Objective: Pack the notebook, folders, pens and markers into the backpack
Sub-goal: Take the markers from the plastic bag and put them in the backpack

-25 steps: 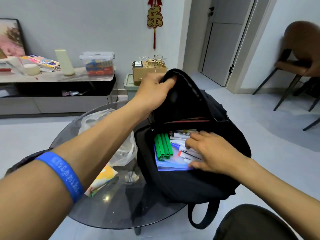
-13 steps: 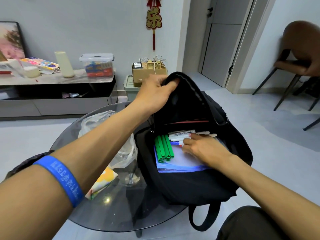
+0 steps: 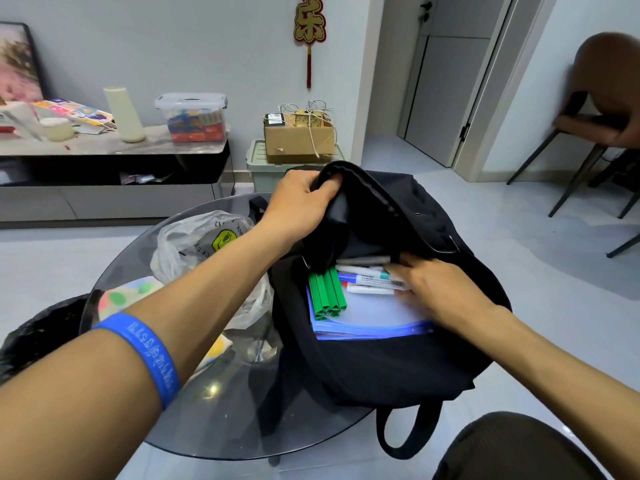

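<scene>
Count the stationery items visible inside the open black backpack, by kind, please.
Green plastic binder bars: 4
White-barrelled marker pens: 4 visible, possibly more under the right hand
Translucent blue plastic folders: a stack, count unclear, taken as 1
Total: 9

On our round glass table (image 3: 194, 420) we see a crumpled plastic bag (image 3: 194, 244). Beyond, a clear storage box (image 3: 192, 117) sits on a sideboard (image 3: 114, 148), and a cardboard box (image 3: 298, 142) tops a green bin (image 3: 258, 168).

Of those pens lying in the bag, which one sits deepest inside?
The pale pen at the top of the row, tucked under the backpack flap. The teal-banded pen, blue-capped marker and white marker all lie nearer the opening.
</scene>
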The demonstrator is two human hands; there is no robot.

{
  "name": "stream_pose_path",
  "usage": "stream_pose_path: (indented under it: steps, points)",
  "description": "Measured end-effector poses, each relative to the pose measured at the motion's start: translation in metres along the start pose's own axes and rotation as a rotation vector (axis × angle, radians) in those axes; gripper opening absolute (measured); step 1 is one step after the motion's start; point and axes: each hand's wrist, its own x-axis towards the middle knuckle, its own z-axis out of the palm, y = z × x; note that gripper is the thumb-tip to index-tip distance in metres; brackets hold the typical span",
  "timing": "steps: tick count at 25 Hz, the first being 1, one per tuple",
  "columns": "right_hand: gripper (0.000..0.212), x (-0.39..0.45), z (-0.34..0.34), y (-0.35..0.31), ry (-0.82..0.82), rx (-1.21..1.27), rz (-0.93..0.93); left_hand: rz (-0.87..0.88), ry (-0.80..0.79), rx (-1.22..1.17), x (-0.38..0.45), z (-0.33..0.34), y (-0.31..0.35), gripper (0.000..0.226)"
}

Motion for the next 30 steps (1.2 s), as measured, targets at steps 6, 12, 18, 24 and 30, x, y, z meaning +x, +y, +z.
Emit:
stream_pose_path:
  steps: [6,12,18,24,30]
  points:
    - [0.029,0.006,0.001,-0.002,0.447,-0.162,-0.119,0.104,0.000,0.124,0.002,-0.008,-0.003,0.049]
    - [0.059,-0.003,0.008,0.008,0.254,-0.203,-0.187,0.070,0.015,0.057,0.006,-0.002,-0.011,0.048]
    - [0.024,0.008,0.007,0.001,0.184,-0.149,-0.222,0.093,0.011,0.180,0.008,-0.001,-0.014,0.049]
    - [0.018,0.014,-0.012,-0.041,0.049,-0.240,0.080,-0.329,0.008,0.239,-0.010,-0.013,-0.031,0.033]
    - [0.024,-0.025,-0.064,-0.162,0.445,0.227,-0.552,-0.079,-0.262,0.065,-0.048,-0.044,-0.020,0.035]
